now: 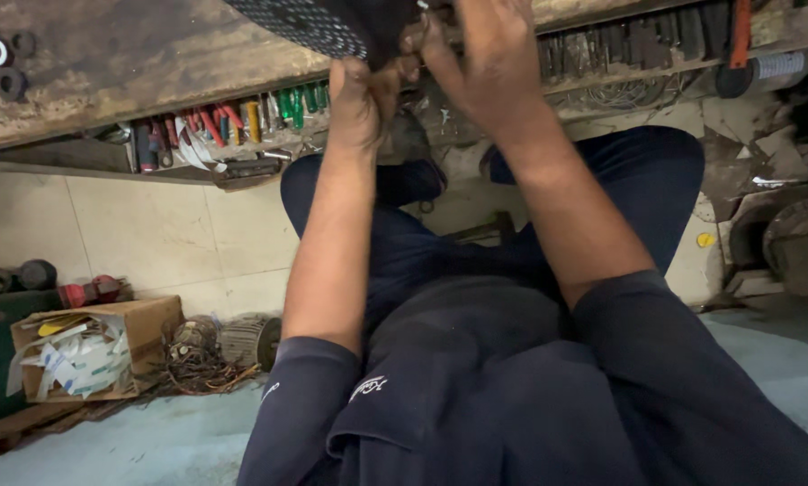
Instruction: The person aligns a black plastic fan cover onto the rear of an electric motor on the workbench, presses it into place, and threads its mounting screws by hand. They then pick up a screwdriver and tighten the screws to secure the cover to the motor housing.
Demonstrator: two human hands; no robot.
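Note:
A dark round object with a dotted, perforated face (318,22) rests on the worn wooden bench (125,63) at the top edge of the head view; most of it is cut off. My left hand (361,99) is closed around its lower rim. My right hand (487,63) lies over its right side with fingers spread, pressing on it. Both forearms reach up from my dark sleeves. What sits under my palms is hidden.
A shelf under the bench holds screwdrivers with red, green and yellow handles (233,126). A cardboard box of paper scraps (89,351), tangled wire (202,364) and a small motor (246,337) lie on the floor at left. Metal parts (800,243) sit at right.

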